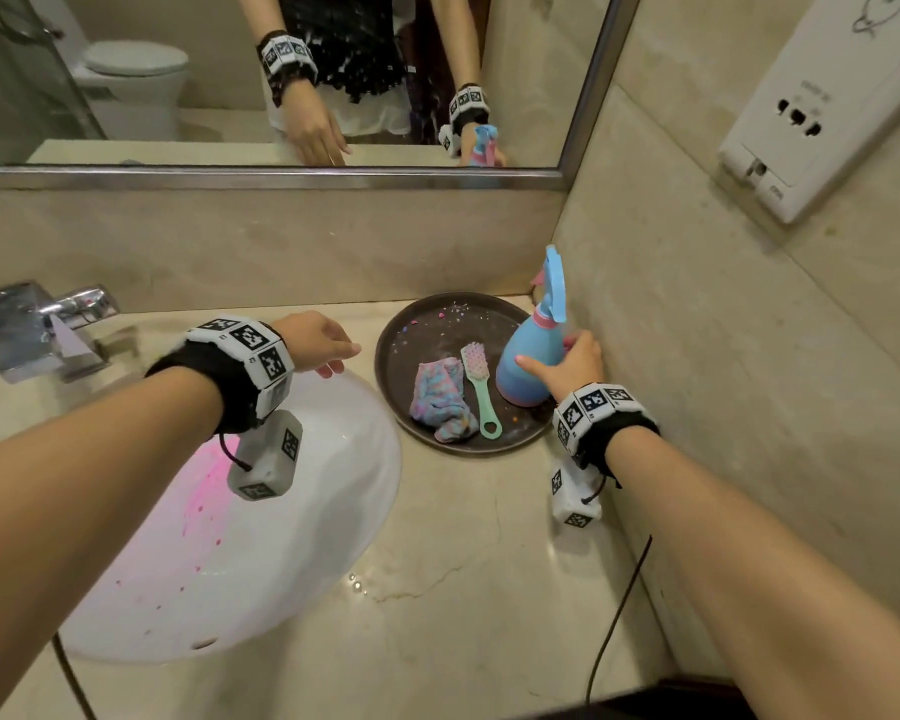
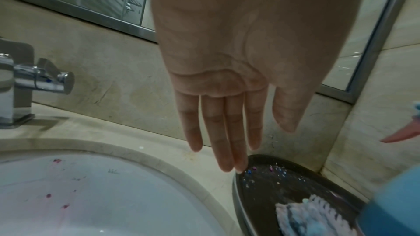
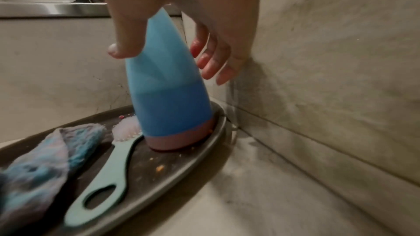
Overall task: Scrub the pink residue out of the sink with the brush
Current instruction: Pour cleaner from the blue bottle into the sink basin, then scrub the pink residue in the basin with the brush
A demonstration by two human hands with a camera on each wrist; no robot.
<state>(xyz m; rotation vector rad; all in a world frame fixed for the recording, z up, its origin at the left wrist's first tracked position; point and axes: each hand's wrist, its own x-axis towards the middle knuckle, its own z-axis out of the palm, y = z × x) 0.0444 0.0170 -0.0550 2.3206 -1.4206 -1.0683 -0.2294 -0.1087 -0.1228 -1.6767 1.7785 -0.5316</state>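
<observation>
I see a beige marble tabletop, veined and glossy, meeting marble walls in the far right corner. Set into it is the round white sink, smooth porcelain, with pink residue smeared and spotted down its left inner wall. A boxy chrome faucet stands at the far left. To the right of the sink sits a round dark tray, shallow-rimmed, dusted with coloured crumbs.

On the tray, right side, a blue spray bottle stands roughly upright (leaning slightly in the right wrist view), cone-shaped with a pink base and a blue trigger head. My right hand wraps its body: thumb on the near-left face, fingers curled round the far side, clamped on it.

Left of the bottle lies the brush, flat on the tray, mint-green plastic handle with a loop hole at the near end, pale pink bristle head at the far end. Its long axis runs near to far, head pointing toward the back wall, just beside the bottle base. Nobody's holding it.

Left of the brush is a crumpled cloth, fuzzy, pastel blue-pink.

My left hand hovers over the sink's far rim, fingers straight, close together, holding nothing.
</observation>
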